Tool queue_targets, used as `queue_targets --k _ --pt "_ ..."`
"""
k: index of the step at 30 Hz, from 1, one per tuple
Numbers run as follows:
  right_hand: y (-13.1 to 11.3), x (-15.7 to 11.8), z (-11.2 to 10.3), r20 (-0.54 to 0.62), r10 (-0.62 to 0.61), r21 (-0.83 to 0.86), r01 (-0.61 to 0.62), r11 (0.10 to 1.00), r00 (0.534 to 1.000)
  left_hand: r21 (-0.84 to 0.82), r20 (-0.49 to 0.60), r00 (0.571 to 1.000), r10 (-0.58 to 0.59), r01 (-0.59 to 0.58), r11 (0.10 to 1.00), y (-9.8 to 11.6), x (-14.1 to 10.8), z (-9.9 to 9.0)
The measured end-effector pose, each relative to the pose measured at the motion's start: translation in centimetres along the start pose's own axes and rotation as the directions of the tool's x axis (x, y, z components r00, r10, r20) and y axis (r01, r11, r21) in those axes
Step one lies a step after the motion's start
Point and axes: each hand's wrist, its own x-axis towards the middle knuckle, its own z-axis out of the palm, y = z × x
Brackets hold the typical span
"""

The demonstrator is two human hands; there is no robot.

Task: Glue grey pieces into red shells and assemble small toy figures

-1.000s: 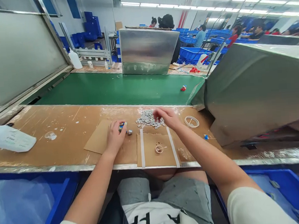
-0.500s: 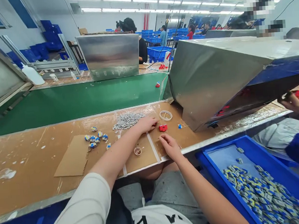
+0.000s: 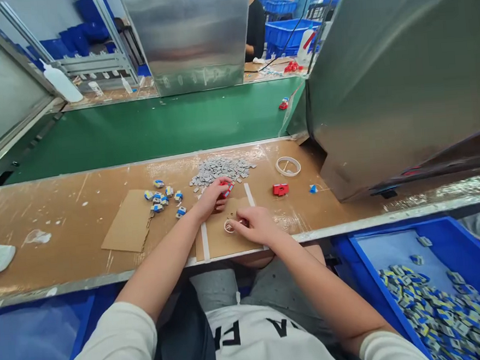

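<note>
My left hand (image 3: pixel 213 199) is closed around a small red plastic piece (image 3: pixel 228 188) with a pale strip on it, at the near edge of a pile of flat grey pieces (image 3: pixel 218 170). My right hand (image 3: pixel 257 226) is over the cardboard mat, thumb and finger pinched at a small round cup (image 3: pixel 228 226). What those fingers hold, if anything, is too small to make out. Another red piece (image 3: pixel 280 190) lies right of the mat, below a white ring (image 3: pixel 288 167). Left of my left hand sit several blue, yellow and grey pieces (image 3: pixel 158 198).
A cardboard sheet (image 3: pixel 126 223) lies at the left. Behind the worktop runs a green belt (image 3: pixel 158 125) carrying a red and blue piece (image 3: pixel 284 104). A large metal hood (image 3: pixel 382 93) stands at the right. Below it, a blue bin (image 3: pixel 369 258) holds many grey, blue and yellow pieces.
The view has tilted down. My left hand has moved left from beside the loose red piece and now shows a red piece in its grip. My right hand has shifted left to the cup.
</note>
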Motion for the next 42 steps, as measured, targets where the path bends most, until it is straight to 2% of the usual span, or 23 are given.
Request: queue_targets --k 3,6,8,13,20,22,25,30,37,40,42 --pt "0.0 0.2 0.2 -0.005 -0.02 -0.058 0.02 0.998 1.0 0.006 0.12 0.992 0.039 -0.041 0.999 -0.1 -0.5 -0.6" --pt "0.4 -0.2 0.3 -0.011 -0.03 -0.049 0.03 0.998 0.999 0.028 0.19 0.978 0.085 -0.092 0.995 -0.1 -0.4 -1.1" --pt "0.5 -0.4 0.4 -0.007 -0.051 -0.013 0.051 0.999 0.999 0.03 0.189 0.978 0.092 -0.099 0.995 -0.1 -0.1 -1.2" --pt "0.5 -0.3 0.8 -0.026 -0.107 0.071 0.108 0.992 0.994 -0.02 0.174 0.985 0.019 -0.016 1.0 0.1 0.3 -1.5" --pt "0.3 -0.4 0.4 -0.067 -0.086 0.167 0.096 0.981 0.994 0.102 0.244 0.969 0.029 -0.056 0.993 0.6 -0.3 -1.3" --pt "0.3 -0.5 0.1 -0.08 -0.081 0.175 0.094 0.98 0.994 0.087 0.23 0.973 0.022 -0.043 0.995 0.7 -0.3 -1.1" --pt "0.6 -0.6 -0.2 -0.1 -0.064 0.198 0.083 0.977 0.993 0.084 0.154 0.987 0.036 -0.049 0.995 0.8 0.0 -0.9" --pt "0.4 -0.3 -0.7 -0.018 -0.092 0.296 0.093 0.951 0.996 0.096 0.132 0.978 0.16 -0.173 0.98 0.8 0.5 -1.2" --pt "0.2 0.3 -0.6 -0.04 -0.068 0.359 0.078 0.93 0.997 0.004 0.065 0.987 0.145 -0.145 0.989 0.6 0.9 -1.5" --pt "0.8 0.3 -0.5 -0.06 -0.076 0.381 0.093 0.92 0.995 0.064 0.063 0.988 0.139 -0.143 0.988 0.5 0.6 -1.5" --pt "1.2 0.5 -0.5 -0.167 -0.047 0.417 0.114 0.902 0.985 0.193 0.045 0.989 0.142 -0.149 0.97 0.6 0.4 -1.6"
